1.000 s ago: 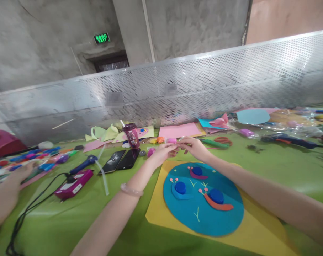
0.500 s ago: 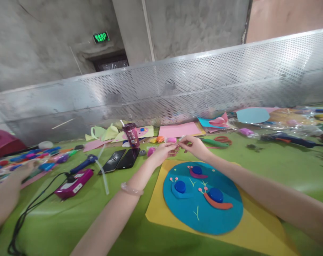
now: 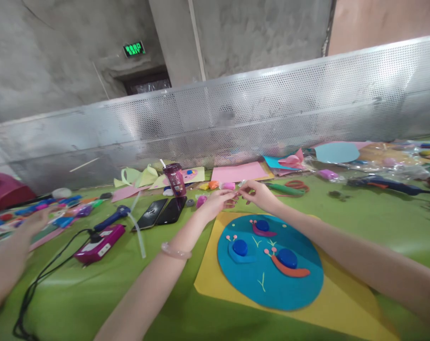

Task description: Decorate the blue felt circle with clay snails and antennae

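My left hand (image 3: 218,202) and my right hand (image 3: 258,194) meet fingertip to fingertip above the far edge of a yellow sheet (image 3: 343,303). Both pinch something small between them; it is too small to name. On the yellow sheet lies a blue disc (image 3: 307,293) carrying three clay snails with blue bottle-cap shells (image 3: 287,258). A pale bangle (image 3: 174,252) circles my left wrist. Small pink and orange clay lumps (image 3: 228,186) sit just beyond my hands.
Another person's hand (image 3: 35,221) reaches over coloured clay sticks at far left. Two dark phones (image 3: 162,212), a magenta device with a black cable (image 3: 94,246), a maroon cup (image 3: 175,180), coloured paper (image 3: 238,173), scissors (image 3: 296,186) and a glue gun (image 3: 385,183) lie on the green table before a perforated metal barrier (image 3: 272,109).
My hands stay pinched together, almost still. The other person's hand at far left has shifted slightly over the clay sticks.
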Motion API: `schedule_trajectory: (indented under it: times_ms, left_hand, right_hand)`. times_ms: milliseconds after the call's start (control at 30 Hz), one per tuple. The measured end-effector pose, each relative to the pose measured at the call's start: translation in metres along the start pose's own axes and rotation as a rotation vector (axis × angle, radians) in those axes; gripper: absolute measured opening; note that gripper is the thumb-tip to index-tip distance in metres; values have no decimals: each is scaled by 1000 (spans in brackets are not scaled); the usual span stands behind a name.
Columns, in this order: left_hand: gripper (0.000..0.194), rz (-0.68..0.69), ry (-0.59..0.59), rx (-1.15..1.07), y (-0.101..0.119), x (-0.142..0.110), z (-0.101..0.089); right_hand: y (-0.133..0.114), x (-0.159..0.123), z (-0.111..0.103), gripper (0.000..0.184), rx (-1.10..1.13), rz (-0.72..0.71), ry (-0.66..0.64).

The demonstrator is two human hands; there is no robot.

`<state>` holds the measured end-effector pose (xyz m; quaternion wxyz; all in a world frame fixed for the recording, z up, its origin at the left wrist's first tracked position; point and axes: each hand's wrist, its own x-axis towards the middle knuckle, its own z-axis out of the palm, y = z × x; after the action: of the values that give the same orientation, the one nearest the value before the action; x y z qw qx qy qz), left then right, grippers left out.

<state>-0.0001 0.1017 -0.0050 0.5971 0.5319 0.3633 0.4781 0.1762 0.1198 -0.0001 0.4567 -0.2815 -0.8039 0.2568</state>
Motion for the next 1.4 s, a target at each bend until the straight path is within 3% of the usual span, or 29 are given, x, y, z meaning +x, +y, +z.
schedule_trajectory:
  times_ms: [1400]
  left_hand:
    - [10,18,-4,-6,-1,2,-2]
  right_hand:
    - [1,0,-1,16,0,1,-55]
